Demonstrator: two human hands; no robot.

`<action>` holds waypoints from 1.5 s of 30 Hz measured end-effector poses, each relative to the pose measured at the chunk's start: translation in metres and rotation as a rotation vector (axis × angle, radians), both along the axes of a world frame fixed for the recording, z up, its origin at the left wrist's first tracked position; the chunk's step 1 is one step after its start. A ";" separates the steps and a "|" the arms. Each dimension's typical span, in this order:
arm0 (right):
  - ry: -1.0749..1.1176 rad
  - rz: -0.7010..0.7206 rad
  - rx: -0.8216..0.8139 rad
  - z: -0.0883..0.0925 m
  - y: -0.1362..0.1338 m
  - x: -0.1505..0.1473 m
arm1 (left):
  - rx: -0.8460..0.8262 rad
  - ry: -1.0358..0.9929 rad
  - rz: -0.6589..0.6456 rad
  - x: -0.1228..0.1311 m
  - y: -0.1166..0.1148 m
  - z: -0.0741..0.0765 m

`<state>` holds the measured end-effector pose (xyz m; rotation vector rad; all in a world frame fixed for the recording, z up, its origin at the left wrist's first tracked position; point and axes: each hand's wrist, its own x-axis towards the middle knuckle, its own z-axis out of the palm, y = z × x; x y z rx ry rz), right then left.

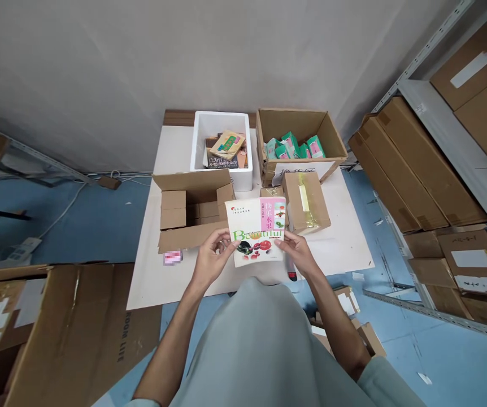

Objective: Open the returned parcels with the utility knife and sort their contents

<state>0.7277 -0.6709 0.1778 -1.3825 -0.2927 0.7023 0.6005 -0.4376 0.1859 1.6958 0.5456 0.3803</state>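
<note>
Both hands hold up a white paperback book [249,226] with fruit pictures and a pink strip on its cover. My left hand [213,257] grips its lower left edge, thumb on the front. At the lower right edge, my right hand [298,251] pinches it the same way. Just beyond my left hand stands an open cardboard box [188,237] with its flaps up and a bare inside. A taped carton [309,200] sits beyond my right hand. Behind the book, a smaller carton is partly hidden.
On the white table [150,282], a white foam box [243,181] holds several books; a large carton [332,161] beside it holds green-and-pink packets. A small pink-labelled item [172,258] lies front left. Shelves with cartons [421,164] stand right; a big cardboard box [78,316] stands left.
</note>
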 end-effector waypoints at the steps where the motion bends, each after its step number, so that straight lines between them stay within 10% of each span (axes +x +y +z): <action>1: -0.044 -0.008 -0.010 0.002 0.001 0.003 | 0.031 -0.021 0.002 -0.002 0.002 0.006; 7: -0.270 -0.029 0.032 0.011 0.007 0.008 | 0.152 -0.148 -0.113 -0.013 0.010 0.029; 23: -0.313 -0.219 -0.102 0.013 0.017 -0.002 | 0.124 -0.107 -0.066 -0.013 0.013 0.026; 32: -0.330 -0.042 -0.145 0.050 -0.002 0.006 | 0.089 -0.054 -0.180 -0.009 0.034 0.033; 45: -0.261 -0.162 -0.073 0.084 0.049 0.035 | 0.062 -0.116 -0.005 0.040 0.036 0.083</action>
